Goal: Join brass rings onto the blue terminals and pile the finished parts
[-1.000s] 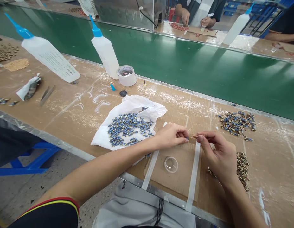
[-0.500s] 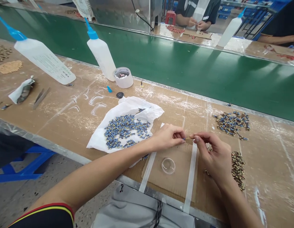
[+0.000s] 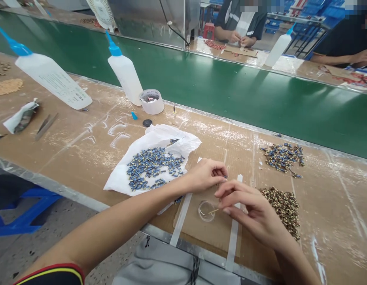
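Brt overall; strong glare on tabletop (image 3: 211,132), esp. far side; soft reflections on green belt (image 3: 201,75); pixelated spots far rt.

Dark short sleeve (image 3: 57,279) with red and yellow trim (image 3: 60,269), plus baggy grey cloth (image 3: 164,257) over the lap, dark strip (image 3: 195,266) down it.

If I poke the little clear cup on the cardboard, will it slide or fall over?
The clear cup would probably slide, being small and thin-looking, with the tape strips beside it, not over it. It looks shallow and sits flat, so it seems less likely to tip. Its see-through wall might bend if squeezed.
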`<state>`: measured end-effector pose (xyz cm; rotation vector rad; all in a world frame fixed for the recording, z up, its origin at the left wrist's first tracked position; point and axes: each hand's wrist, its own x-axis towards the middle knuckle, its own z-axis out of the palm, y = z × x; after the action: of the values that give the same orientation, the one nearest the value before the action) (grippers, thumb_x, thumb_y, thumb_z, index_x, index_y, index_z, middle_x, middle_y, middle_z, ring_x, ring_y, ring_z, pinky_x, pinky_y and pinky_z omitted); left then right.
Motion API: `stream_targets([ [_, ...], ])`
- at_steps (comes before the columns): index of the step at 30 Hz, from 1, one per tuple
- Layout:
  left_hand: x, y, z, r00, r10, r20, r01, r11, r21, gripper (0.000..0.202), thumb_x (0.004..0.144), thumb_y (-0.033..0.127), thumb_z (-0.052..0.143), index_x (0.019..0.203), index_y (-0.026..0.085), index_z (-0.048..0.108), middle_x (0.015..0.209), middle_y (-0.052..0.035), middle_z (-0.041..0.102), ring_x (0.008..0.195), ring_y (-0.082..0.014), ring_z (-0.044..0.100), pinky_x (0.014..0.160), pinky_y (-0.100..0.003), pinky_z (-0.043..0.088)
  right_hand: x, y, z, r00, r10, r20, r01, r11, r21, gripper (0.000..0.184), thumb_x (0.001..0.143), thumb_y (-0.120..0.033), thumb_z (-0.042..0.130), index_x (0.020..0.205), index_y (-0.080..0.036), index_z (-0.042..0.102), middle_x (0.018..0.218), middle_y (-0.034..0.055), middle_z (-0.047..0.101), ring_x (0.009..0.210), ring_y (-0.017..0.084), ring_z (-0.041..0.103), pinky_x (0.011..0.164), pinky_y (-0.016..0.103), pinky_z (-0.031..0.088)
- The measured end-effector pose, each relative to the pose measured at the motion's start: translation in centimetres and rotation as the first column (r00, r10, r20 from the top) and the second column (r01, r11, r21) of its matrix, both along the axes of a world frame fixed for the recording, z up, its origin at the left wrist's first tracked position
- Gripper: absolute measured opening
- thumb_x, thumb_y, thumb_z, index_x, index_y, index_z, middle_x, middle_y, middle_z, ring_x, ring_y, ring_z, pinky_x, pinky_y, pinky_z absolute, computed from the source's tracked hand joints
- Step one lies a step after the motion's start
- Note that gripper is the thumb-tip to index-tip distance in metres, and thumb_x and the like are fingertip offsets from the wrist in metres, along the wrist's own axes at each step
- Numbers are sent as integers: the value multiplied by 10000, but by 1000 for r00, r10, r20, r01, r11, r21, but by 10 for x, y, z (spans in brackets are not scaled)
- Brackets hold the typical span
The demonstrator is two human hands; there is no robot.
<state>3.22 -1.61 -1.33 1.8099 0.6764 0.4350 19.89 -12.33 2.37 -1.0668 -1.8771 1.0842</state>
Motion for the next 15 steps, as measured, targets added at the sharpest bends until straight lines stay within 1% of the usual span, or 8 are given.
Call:
stream_targets([
  [5, 0, 1, -2, 1000, 10, 10, -10, 1000, -12, 64, 810, 128, 618, 840, 124, 674, 696, 0, 653, 655, -97, 578, 627, -194, 437, -18, -1, -8, 991, 92, 99, -88, 995, -44, 153, 933, -172, 571, 933, -245, 705, 1064, 38, 617, 946, 152, 604, 807, 295, 485],
  [8, 0, 1, -3, 1000, 17, 9, -16, 1000, -15, 61, 816, 171, 633, 834, 126, 671, 690, 1, 647, 656, -100, 575, 630, -200, 440, -19, 0, -7, 988, 114, 103, -107, 992, -69, 176, 924, -170, 586, 1035, -257, 690, 1089, 37, 628, 1001, 156, 600, 866, 301, 488],
  [10, 0, 1, -3, 1000, 15, 14, -15, 1000, -23, 85, 834, 198, 623, 841, 127, 668, 697, -3, 652, 661, -103, 582, 636, -205, 445, -8, 2, -4, 992, 71, 102, -65, 996, -58, 240, 927, -208, 588, 1148, -274, 654, 1135, 42, 644, 1055, 172, 597, 917, 328, 484],
  [11, 0, 1, -2, 1000, 14, 12, -14, 1000, -23, 96, 843, 209, 616, 847, 128, 668, 708, -7, 659, 669, -105, 587, 637, -207, 446, 3, 3, -3, 994, -6, 108, 10, 999, -36, 257, 934, -236, 580, 1180, -279, 639, 1151, 45, 653, 1065, 179, 600, 922, 342, 486],
  [12, -1, 1, -2, 1000, 16, 6, -16, 1000, -20, 104, 849, 217, 611, 855, 131, 669, 724, -12, 666, 680, -108, 593, 638, -209, 445, 16, 6, -3, 984, -128, 121, 130, 991, -9, 253, 945, -260, 558, 1185, -280, 636, 1152, 48, 664, 1047, 184, 612, 900, 349, 496],
  [13, -1, 1, -1, 1000, 19, -4, -19, 1000, -14, 110, 852, 224, 609, 860, 134, 672, 739, -17, 672, 691, -112, 597, 637, -211, 443, 30, 8, -4, 941, -305, 144, 304, 952, 29, 224, 952, -282, 542, 1149, -272, 650, 1119, 47, 682, 1007, 185, 628, 860, 346, 508],
  [14, -1, 1, 0, 1000, 23, -16, -23, 1000, -8, 113, 853, 228, 610, 862, 136, 674, 749, -20, 676, 700, -115, 599, 635, -213, 441, 46, 12, -8, 838, -520, 167, 511, 854, 94, 194, 941, -305, 555, 1089, -255, 670, 1077, 49, 699, 953, 189, 643, 823, 347, 514],
  [15, -1, 1, 1, 999, 26, -27, -26, 1000, -4, 114, 851, 231, 613, 861, 137, 676, 753, -22, 676, 705, -116, 599, 634, -215, 438, 61, 16, -13, 712, -671, 208, 655, 741, 149, 194, 925, -329, 571, 1057, -239, 681, 1045, 53, 709, 882, 191, 651, 769, 345, 518],
])
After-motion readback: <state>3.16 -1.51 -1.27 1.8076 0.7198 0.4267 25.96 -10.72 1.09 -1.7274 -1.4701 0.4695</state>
